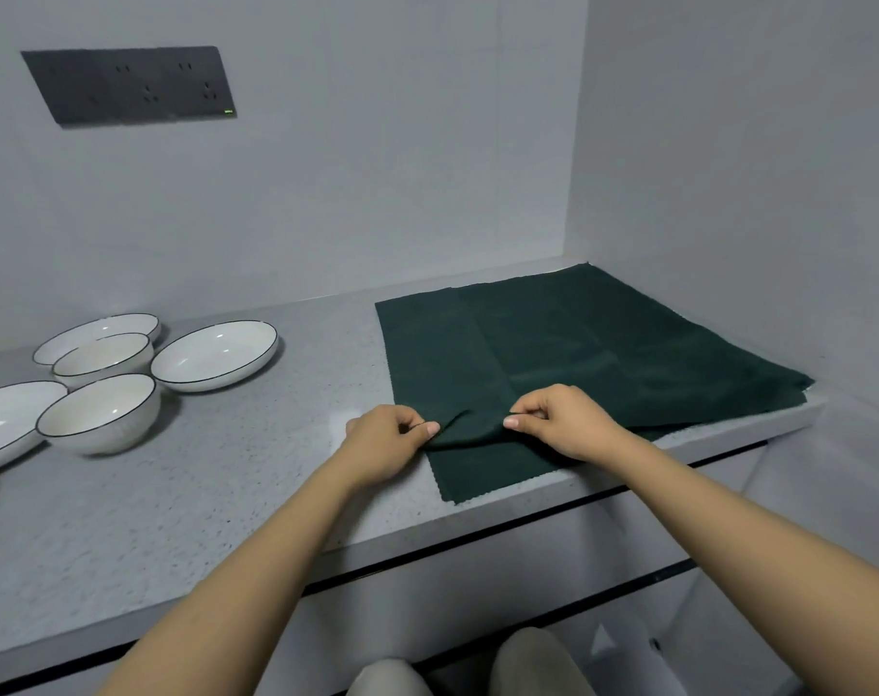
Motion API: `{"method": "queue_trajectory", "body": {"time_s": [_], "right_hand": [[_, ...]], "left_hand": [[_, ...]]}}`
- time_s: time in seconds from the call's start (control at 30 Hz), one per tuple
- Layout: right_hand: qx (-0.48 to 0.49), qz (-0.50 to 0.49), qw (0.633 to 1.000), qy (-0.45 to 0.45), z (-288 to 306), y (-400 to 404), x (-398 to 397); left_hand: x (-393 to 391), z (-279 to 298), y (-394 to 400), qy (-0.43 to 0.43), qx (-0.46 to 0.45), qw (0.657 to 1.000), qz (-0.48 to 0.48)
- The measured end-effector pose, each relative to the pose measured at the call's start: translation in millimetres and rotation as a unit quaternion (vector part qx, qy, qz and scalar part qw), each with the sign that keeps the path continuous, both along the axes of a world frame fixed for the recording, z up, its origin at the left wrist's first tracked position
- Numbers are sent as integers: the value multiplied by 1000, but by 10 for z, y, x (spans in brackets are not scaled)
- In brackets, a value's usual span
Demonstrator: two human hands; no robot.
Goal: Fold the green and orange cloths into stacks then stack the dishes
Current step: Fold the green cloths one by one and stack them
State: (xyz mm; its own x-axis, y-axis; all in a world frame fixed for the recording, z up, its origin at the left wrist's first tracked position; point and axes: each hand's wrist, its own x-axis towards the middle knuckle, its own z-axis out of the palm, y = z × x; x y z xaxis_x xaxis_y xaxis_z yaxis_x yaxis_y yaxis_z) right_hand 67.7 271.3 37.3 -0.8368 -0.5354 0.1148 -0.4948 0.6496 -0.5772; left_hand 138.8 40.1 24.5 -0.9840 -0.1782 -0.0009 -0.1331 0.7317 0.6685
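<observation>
We've got left hand (387, 439) and right hand (560, 424) both pinching the green cloth (553, 354)'s near edge; next, probably fold it over evenly.

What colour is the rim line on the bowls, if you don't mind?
Black, a thin line round each white bowl; the head view shows it.

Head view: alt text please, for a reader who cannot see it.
Both hands, left hand and right hand, pinch the near edge of a dark green cloth spread on a grey counter. White dishes sit unstacked at left.
</observation>
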Motion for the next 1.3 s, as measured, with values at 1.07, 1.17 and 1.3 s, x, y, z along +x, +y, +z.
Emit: {"method": "queue_trajectory", "body": {"time_s": [1.07,1.17,1.3], "right_hand": [[158,-41,983,79,276,-403,-189],[150,-62,983,87,192,-536,-385],[139,-85,981,109,56,-727,-708]], "left_hand": [[37,317,-567,-21,-188,981,34],[-172,206,-540,23,-218,972,81],[-498,60,-583,54,-247,961,114]]}}
